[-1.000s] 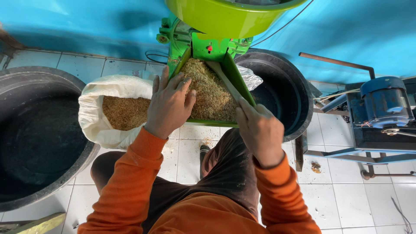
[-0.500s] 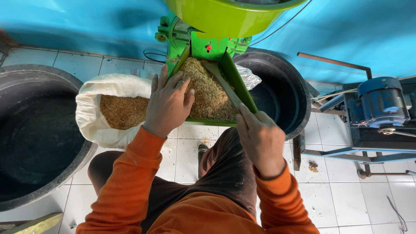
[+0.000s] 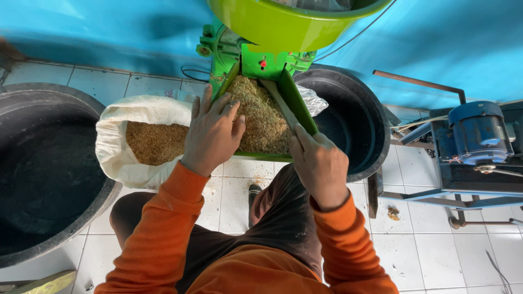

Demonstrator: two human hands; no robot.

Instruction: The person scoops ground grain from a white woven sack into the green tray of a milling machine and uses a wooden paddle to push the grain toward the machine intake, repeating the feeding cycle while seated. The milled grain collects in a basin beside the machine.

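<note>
- On the white tile floor, two big black tubs (image 3: 38, 179) flank a green mill (image 3: 256, 60) with a wide lime hopper (image 3: 283, 24) on top.
- Just left of the chute sits a white sack (image 3: 117, 147), open and part full of brown meal.
- The green chute (image 3: 297, 100) is heaped with ground husk (image 3: 259, 114); looks like the clearing-out step.
- Left hand (image 3: 212, 136) lies flat on the pile, grip spread wide, fingers loose.
- Right hand (image 3: 318, 163) has its grip curled around the chute's right lip, steadying it.
- Next move probably needs a sideways sweep toward the sack without spilling.

green chute (image 3: 297, 100), tan husks (image 3: 261, 117), white sack (image 3: 117, 149), orange sleeves (image 3: 163, 228), black tubs (image 3: 38, 163), blue motor (image 3: 479, 133)
</note>
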